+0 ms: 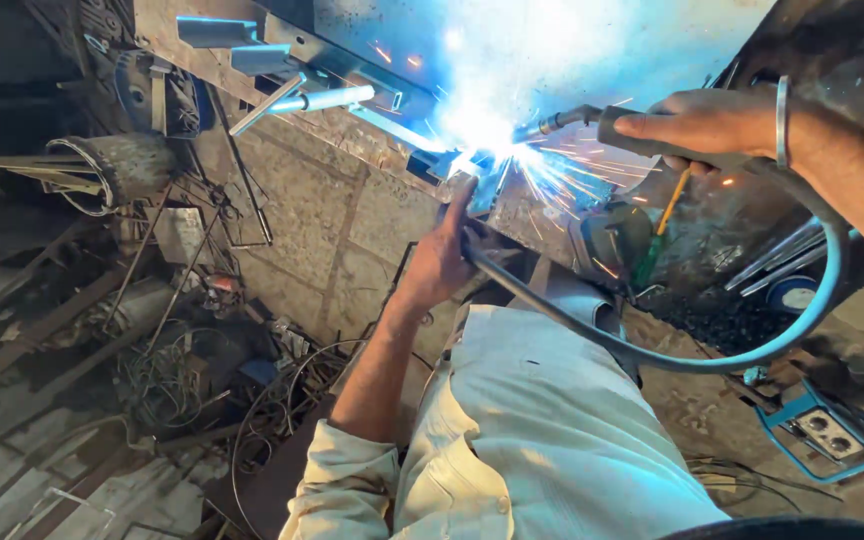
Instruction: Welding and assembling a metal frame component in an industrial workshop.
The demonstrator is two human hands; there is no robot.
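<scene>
1. Head view: right hand [697, 125] has its grip closed round the welding torch [592, 120], long axis roughly level, nozzle pointing left into the arc [477, 135].
2. Left hand [444, 255] is wrapped on a small metal piece [452, 172] right below the sparks.
3. The blue hose [752, 350] loops down from the torch, past the steel frame [352, 95].

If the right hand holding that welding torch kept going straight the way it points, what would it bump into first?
Probably the metal frame at the bright arc: the right hand aims the welding torch leftward at it. The left hand sits just below that line; glare hides depth.
</scene>
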